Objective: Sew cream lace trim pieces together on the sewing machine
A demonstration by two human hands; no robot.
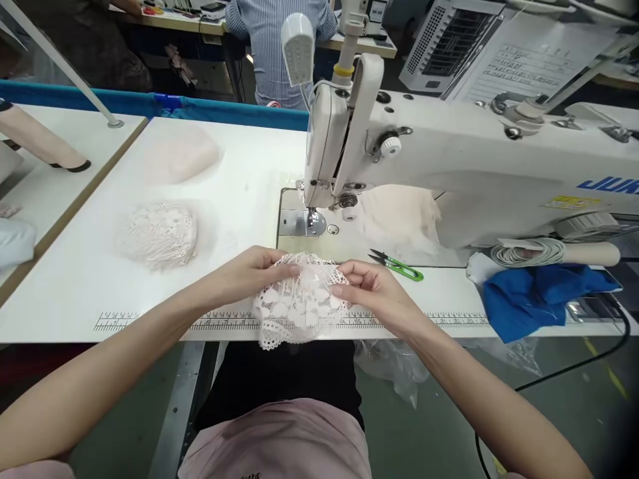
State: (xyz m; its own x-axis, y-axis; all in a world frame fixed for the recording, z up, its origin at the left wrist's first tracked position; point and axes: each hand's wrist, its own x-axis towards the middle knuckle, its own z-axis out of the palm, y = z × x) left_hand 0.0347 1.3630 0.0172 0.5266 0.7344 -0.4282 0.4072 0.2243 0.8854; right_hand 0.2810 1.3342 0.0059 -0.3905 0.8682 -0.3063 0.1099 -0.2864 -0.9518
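Observation:
A piece of white lace fabric (299, 306) is stretched between my two hands at the table's front edge, its scalloped lower border hanging slightly over. My left hand (269, 269) pinches its upper left part, thumb on top. On the other side my right hand (367, 286) grips the right edge between thumb and fingers. Just beyond the lace is the sewing machine (332, 153), its presser foot (311, 218) above the metal needle plate. Green-handled thread snips (397, 265) lie close to my right hand.
A lace pile (164, 233) and pale fabric (182, 156) lie on the left. Beige fabric (399, 213) sits under the machine arm. Blue cloth (539, 293) and a coiled cord (529, 254) are at right. A printed ruler (449, 320) runs along the front edge. A person (279, 53) sits beyond.

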